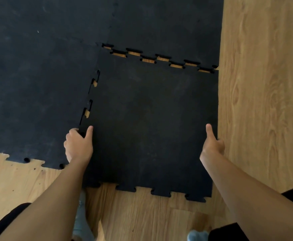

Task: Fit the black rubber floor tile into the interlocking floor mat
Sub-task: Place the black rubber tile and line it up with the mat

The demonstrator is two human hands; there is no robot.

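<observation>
A black rubber floor tile (151,122) with puzzle-cut edges lies in the corner gap of the interlocking floor mat (38,75). My left hand (78,145) grips its left edge, thumb on top. My right hand (212,143) grips its right edge, thumb on top too. Along the tile's far edge, wood shows through the gaps between the teeth. Two small gaps show on the left seam as well. The near toothed edge rests over bare wood floor.
Light wood floor (263,101) runs along the right side and the near side. The mat's toothed near edge (25,160) sits at the lower left. My knees in dark clothing and a pale sock (197,235) are at the bottom.
</observation>
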